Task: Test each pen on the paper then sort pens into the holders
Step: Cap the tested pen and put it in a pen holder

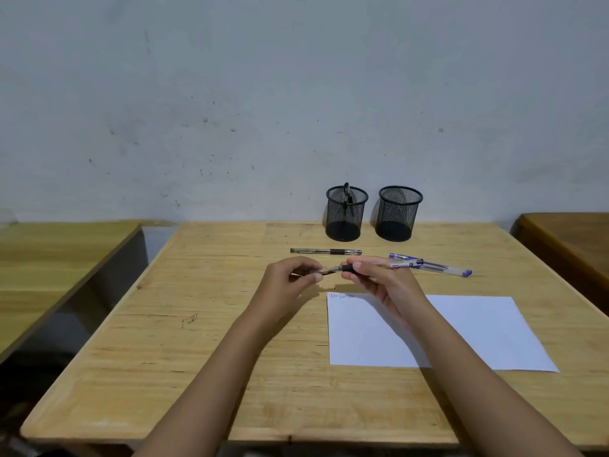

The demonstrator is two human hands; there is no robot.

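Observation:
My right hand (379, 282) grips a clear pen (392, 265) by its black grip, tip pointing left. My left hand (290, 278) pinches the pen's cap (324, 273) just off the tip. Both hands hover above the table, beyond the top left corner of a white paper sheet (468, 331) that bears a few scribbles there. A black-grip pen (326, 251) lies on the wood in front of the holders. Two blue pens (438, 268) lie to the right. The left mesh holder (346, 214) contains one pen; the right mesh holder (398, 214) looks empty.
The wooden table (197, 357) stands against a grey wall. A second table (49, 258) sits to the left across a gap, and a darker one (573, 245) to the right.

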